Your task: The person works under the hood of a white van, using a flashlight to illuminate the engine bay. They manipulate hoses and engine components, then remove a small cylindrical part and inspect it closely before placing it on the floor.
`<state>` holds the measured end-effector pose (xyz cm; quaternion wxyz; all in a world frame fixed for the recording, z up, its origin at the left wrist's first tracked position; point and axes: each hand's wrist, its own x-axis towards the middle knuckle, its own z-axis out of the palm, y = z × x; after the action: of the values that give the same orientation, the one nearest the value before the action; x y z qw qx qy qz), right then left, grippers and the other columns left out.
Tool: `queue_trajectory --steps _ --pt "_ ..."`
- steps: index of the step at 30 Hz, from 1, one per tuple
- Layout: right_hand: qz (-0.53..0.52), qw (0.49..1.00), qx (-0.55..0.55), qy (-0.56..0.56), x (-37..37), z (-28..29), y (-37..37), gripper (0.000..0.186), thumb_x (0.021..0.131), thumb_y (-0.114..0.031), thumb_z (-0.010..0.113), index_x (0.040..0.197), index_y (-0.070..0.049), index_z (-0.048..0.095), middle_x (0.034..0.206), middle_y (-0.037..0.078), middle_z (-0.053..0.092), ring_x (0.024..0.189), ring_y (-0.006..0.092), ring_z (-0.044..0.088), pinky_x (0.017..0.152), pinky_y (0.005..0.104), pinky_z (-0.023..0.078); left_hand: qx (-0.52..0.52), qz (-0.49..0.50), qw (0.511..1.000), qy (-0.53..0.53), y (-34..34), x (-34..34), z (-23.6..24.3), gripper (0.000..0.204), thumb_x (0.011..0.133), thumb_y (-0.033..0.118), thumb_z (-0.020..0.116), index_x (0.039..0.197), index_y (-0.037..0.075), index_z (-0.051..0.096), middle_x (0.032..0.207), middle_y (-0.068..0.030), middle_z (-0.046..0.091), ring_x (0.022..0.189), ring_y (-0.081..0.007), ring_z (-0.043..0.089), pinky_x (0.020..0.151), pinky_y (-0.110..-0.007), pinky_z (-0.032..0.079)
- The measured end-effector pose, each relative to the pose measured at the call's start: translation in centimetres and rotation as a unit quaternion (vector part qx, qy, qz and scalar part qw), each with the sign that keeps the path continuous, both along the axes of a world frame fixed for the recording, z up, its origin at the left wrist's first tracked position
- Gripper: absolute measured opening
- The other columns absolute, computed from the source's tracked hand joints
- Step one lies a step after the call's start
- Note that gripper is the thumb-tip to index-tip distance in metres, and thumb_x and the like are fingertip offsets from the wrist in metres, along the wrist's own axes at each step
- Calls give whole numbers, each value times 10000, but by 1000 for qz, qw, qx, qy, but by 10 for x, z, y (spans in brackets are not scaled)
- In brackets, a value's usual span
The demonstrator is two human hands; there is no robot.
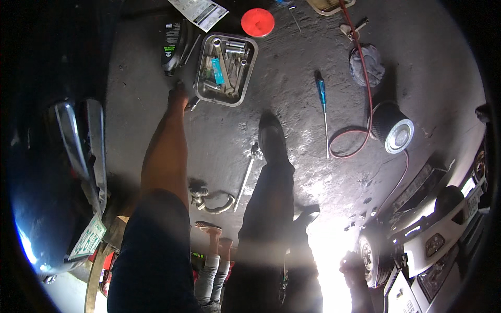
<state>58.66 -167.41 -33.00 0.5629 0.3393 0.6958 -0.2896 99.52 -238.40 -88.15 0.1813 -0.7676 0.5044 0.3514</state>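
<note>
My left hand [178,98] reaches to the floor by the near left corner of a metal tray [254,57]. Its fingers look closed, but they are dark; a small shiny metal piece [193,104] shows beside them, and I cannot tell whether it is held. In the tray lie a combination wrench [222,62], sockets [235,48] and a blue packet [217,71]. Beyond the hand is a black bottle [171,49]. At the lower right, a dark shape that appears to be my right hand [353,262] stands against glare, its fingers unclear.
A long-handled ratchet [246,177] lies by my shoe [271,133], near a curved metal pipe part [222,206]. Rightward are a blue-handled screwdriver [321,94], a red hose [369,88] and a cylindrical filter [386,122]. A red lid [258,22] lies ahead. Vehicles flank both sides; another person's legs [209,266] show behind.
</note>
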Motion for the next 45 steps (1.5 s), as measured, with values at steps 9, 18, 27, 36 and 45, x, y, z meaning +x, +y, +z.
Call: queue_trajectory --steps 9,18,27,36,45 --pt "375 915 -116 95 6 -20 -100 73 868 -90 706 901 -67 646 880 114 655 893 313 678 788 439 575 -49 206 977 -16 77 19 19 447 1070 323 646 1465 115 662 1366 -172 745 1193 -377 749 977 -508 592" --pt "-5 971 -194 142 -7 77 -134 238 1147 -313 652 1078 -87 621 880 -28 496 785 113 512 781 331 479 29 166 972 165 282 63 353 484 1136 378 540 1476 47 637 1214 -224 765 1087 -384 758 946 -492 586" --pt "-203 875 -403 175 7 282 4 294 1130 -395 688 1022 -127 633 773 -54 389 701 98 405 663 309 356 -20 -384 807 448 450 -43 838 364 1084 202 570 1345 11 738 1159 -276 779 1085 -464 772 905 -477 603" --pt "-307 748 -477 344 81 483 241 344 1142 -412 659 902 -194 545 779 -70 379 681 101 352 648 302 330 -180 -622 582 492 599 -49 1043 361 1096 241 619 1330 8 765 950 -214 766 828 -385 764 758 -451 587" --pt "-391 647 -474 452 182 544 347 309 1130 -422 685 937 -200 588 785 -76 407 678 89 361 631 298 327 -187 -697 394 569 640 -78 1114 370 1109 259 629 1312 -18 768 926 -207 774 780 -333 768 695 -409 576"
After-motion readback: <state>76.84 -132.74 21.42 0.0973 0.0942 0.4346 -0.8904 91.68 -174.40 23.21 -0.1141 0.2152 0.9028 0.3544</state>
